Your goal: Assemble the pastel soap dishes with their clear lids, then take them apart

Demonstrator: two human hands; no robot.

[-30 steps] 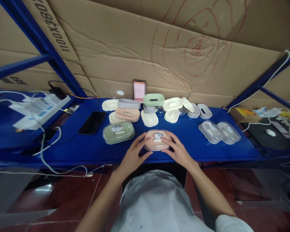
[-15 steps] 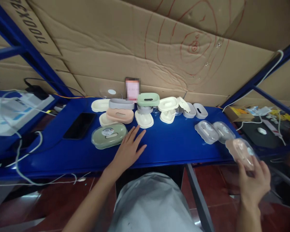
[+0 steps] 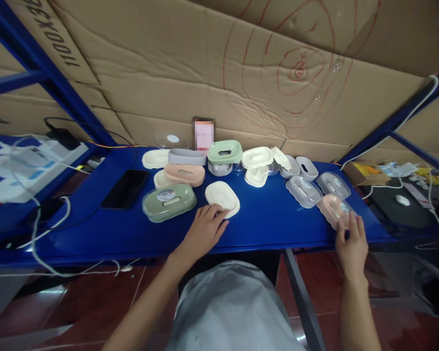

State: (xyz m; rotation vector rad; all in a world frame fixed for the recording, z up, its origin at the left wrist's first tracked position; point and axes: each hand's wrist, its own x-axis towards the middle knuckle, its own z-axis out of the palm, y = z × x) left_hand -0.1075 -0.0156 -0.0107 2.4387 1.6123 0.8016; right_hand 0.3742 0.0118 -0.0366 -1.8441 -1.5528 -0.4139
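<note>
Blue paint covers the desk (image 3: pixel 256 229), read here as a clock face from the wearer's seat. Brown cardboard (image 3: pixel 161 73) walls it off at twelve o'clock, red rings (image 3: pixel 299 71) drawn on it towards one. Beneath, the floor (image 3: pixel 102 307) is dark red tile, and a grey bar (image 3: pixel 302 297) slants down at three.

Power strips (image 3: pixel 58 165) and white cables crowd ten o'clock; a dark phone (image 3: pixel 124 189) lies flat between ten and eleven. Another phone (image 3: pixel 204 134), its screen blurred out, leans on the cardboard just short of twelve. In front of it, a light green case (image 3: pixel 225 152), a peach case (image 3: pixel 185 174) and several cream trays make a cluttered row across the far side. At eleven, a covered green box (image 3: pixel 169 202) sits close beside the left hand (image 3: pixel 207 226). A white mouse (image 3: pixel 402 200) rests at two, off to the side.

Just before twelve lies a cream tray (image 3: pixel 222 195); the left grip has fingers on its near rim, though whether they pinch it I cannot tell. Towards two, the right hand (image 3: pixel 351 241) has a narrow grip around the near end of a covered pink box (image 3: pixel 334 210), just beside two covered grey boxes (image 3: pixel 303 191)
</note>
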